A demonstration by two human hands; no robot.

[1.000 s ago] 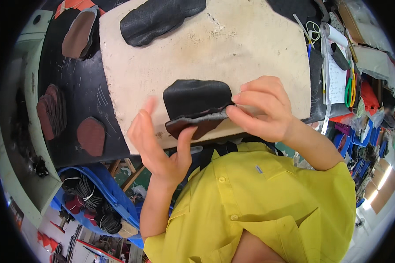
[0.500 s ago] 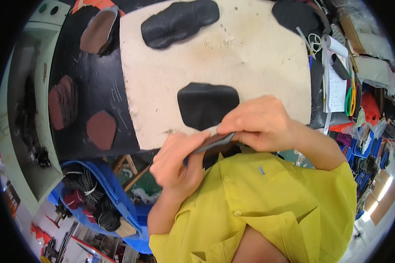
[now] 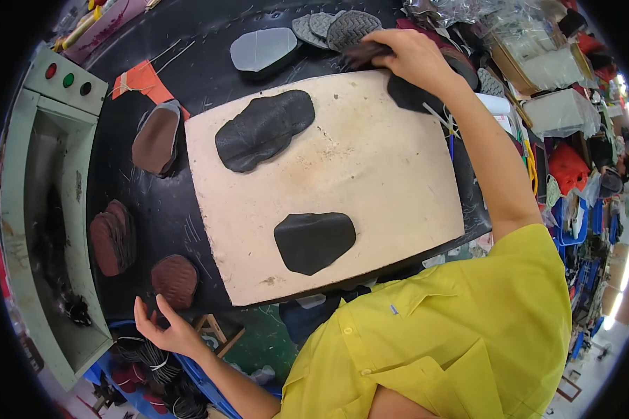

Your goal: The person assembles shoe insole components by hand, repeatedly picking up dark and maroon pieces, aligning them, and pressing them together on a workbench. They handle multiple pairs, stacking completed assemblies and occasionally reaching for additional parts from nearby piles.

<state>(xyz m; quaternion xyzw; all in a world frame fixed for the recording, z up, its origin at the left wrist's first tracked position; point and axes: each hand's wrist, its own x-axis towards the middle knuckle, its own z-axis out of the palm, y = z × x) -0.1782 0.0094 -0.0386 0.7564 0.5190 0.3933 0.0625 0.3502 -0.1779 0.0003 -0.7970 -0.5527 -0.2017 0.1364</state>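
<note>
At the far right of the pale board (image 3: 384,174), my right hand (image 3: 416,59) is closed on a dark brown piece (image 3: 365,53), smeared by motion. Close by lie grey patterned pieces (image 3: 355,29) and a black piece (image 3: 407,94). My left hand (image 3: 169,334), holding nothing, has its fingers apart at the table's near left edge. Just beyond its fingertips is a brown piece with a wavy pattern (image 3: 175,281). On the board are a flat black cut piece (image 3: 314,242) near me and a lumpy black stack (image 3: 264,130) farther off.
A stack of brown pieces (image 3: 112,239) and a curved brown-and-grey piece (image 3: 155,140) lie on the black table, left. Beyond the board is a grey stack (image 3: 263,50). A pale machine (image 3: 66,119) stands at the left; a blue bin (image 3: 201,380) sits below.
My hands have parted: the right reached far right, the left moved to the near left. The piece they held together is gone from between them. A wavy-patterned brown piece shows where a smooth one lay.
</note>
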